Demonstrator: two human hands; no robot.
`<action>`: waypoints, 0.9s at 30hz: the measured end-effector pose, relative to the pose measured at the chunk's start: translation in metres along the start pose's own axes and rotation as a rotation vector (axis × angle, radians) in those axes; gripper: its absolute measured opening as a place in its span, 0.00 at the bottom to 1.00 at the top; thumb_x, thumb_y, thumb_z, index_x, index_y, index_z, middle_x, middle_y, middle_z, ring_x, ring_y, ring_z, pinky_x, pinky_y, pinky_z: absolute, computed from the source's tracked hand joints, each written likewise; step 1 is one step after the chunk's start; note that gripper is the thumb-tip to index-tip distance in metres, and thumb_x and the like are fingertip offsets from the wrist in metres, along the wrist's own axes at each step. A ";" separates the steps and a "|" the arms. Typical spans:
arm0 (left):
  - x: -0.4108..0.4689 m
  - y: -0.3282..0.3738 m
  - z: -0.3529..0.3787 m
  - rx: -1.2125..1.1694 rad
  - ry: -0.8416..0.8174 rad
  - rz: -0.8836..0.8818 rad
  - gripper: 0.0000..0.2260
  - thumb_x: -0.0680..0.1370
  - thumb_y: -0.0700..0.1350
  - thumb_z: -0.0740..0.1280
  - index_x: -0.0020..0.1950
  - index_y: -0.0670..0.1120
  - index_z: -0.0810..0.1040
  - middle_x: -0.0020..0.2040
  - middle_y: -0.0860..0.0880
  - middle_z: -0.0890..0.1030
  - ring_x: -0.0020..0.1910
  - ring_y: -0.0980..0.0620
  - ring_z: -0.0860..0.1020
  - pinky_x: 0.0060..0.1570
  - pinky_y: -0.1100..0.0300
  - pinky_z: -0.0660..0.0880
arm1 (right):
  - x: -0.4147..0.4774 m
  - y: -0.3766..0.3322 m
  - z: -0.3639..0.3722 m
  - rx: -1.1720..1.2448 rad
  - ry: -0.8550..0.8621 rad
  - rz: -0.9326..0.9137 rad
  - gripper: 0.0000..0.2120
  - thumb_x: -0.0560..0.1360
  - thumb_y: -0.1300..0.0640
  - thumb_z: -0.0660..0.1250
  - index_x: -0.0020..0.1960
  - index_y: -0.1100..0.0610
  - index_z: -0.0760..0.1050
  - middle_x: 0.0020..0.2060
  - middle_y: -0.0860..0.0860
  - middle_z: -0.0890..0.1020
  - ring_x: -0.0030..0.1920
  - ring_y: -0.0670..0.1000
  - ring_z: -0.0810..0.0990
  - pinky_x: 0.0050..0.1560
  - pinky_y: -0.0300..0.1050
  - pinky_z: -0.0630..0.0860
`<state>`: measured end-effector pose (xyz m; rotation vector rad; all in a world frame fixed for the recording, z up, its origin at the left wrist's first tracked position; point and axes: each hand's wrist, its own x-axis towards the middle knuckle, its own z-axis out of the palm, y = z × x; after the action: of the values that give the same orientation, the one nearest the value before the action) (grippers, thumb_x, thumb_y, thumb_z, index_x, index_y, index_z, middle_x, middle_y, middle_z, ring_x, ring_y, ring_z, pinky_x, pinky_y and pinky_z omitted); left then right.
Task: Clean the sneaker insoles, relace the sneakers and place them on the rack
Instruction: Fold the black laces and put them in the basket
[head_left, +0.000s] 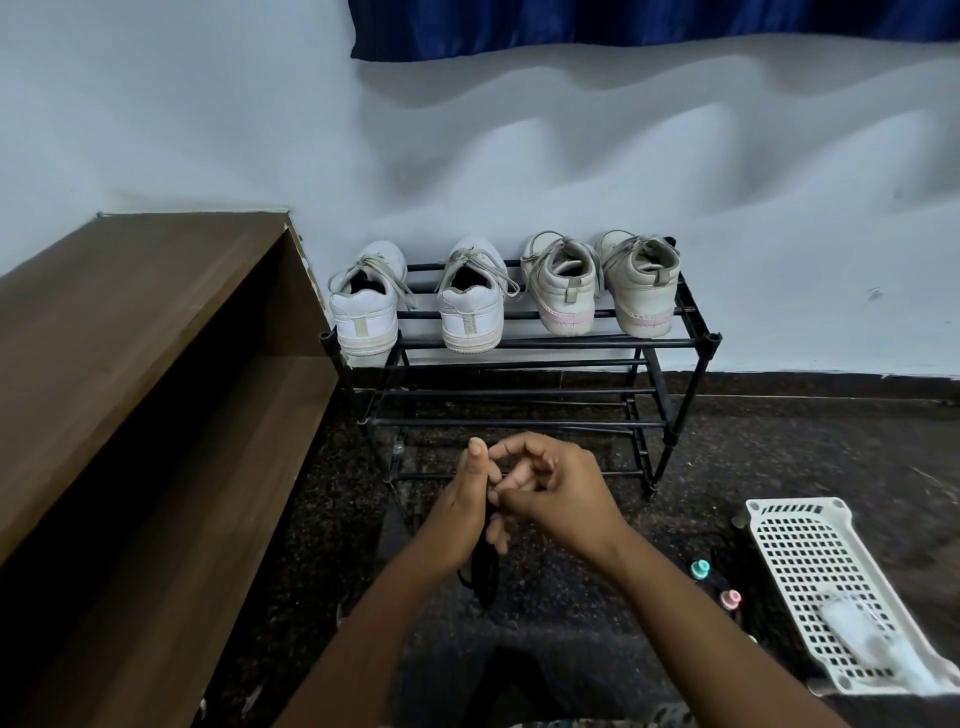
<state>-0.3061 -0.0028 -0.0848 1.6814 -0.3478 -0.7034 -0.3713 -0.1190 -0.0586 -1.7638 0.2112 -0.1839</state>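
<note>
Head view: two bare hands meet low in the middle of the frame, above a dark speckled floor (779, 447). The left hand (460, 514) has its thumb upright and its fingers (498, 538) curled round a dark cord (484, 571), likely a lace, which hangs in a bunch just below them. The right hand (558, 496) touches the left, fingers curled, and seems to pinch the cord's upper end.

Beyond the fingers stands a black rack (519, 343). On its top shelf sit a white pair of sneakers (470, 309) and, to the right, a grey pair with pink soles (563, 296), heels toward the viewer, all laced.

To handle the cord well, I judge it best to free one end and keep the rest bunched, so it does not tangle.

Right of the fingers, near the floor, lies a white lattice basket (800, 561) holding a blurred white item, with a teal knob (700, 569) and a pink knob (731, 599) beside it. Left of the fingers runs a brown wooden unit (156, 312). Nothing lies between fingers and rack.
</note>
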 end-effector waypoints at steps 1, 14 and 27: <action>0.002 -0.002 0.000 -0.032 -0.030 -0.002 0.49 0.50 0.84 0.50 0.49 0.45 0.70 0.20 0.48 0.71 0.18 0.54 0.71 0.32 0.54 0.73 | 0.000 0.001 -0.001 0.015 -0.009 0.004 0.14 0.69 0.70 0.71 0.52 0.59 0.79 0.33 0.55 0.84 0.33 0.57 0.84 0.36 0.48 0.81; -0.012 0.010 0.012 0.002 -0.180 -0.132 0.40 0.67 0.69 0.43 0.75 0.50 0.57 0.40 0.51 0.77 0.19 0.59 0.60 0.22 0.66 0.61 | -0.001 0.007 -0.013 0.221 -0.094 0.276 0.05 0.71 0.71 0.69 0.46 0.67 0.80 0.34 0.58 0.83 0.34 0.55 0.82 0.38 0.41 0.81; -0.012 0.015 0.021 -0.170 -0.438 -0.208 0.17 0.78 0.51 0.64 0.65 0.47 0.70 0.32 0.50 0.70 0.24 0.59 0.60 0.25 0.66 0.62 | -0.016 0.019 -0.053 0.306 -0.052 0.409 0.06 0.70 0.73 0.68 0.38 0.65 0.76 0.30 0.55 0.79 0.29 0.47 0.79 0.32 0.36 0.78</action>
<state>-0.3259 -0.0155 -0.0690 1.4053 -0.4089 -1.2281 -0.4002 -0.1694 -0.0665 -1.3870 0.4743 0.1206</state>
